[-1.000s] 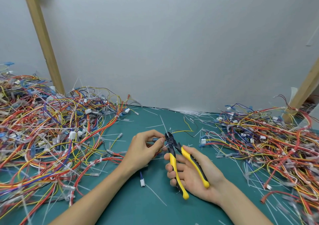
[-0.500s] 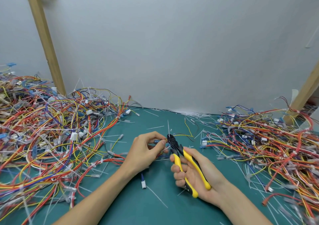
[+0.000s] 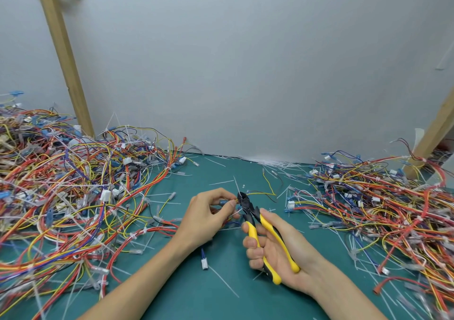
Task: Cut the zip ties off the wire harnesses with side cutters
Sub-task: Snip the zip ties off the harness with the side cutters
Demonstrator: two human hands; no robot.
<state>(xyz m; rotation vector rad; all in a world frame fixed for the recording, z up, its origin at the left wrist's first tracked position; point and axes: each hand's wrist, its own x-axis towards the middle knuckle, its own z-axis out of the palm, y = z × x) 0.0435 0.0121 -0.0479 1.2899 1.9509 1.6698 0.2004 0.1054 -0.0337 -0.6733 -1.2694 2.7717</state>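
My right hand (image 3: 275,251) grips the yellow-and-black side cutters (image 3: 260,226), jaws pointing up and away. The black jaws sit at a thin white zip tie (image 3: 236,184) on a small wire harness (image 3: 260,193) of yellow, black and blue wires. My left hand (image 3: 208,214) pinches that harness just left of the jaws, above the green table. The zip tie's tail sticks up past the cutter tip. My left fingers hide part of the harness.
A big tangle of red, yellow and blue harnesses (image 3: 68,196) fills the left side of the green table (image 3: 186,295). Another pile (image 3: 383,209) covers the right. Cut white ties (image 3: 270,165) lie along the wall. A loose white connector (image 3: 204,262) lies between my forearms.
The cutter handles have been squeezed closer together in my right hand. Both hands have shifted slightly right, still at the same harness.
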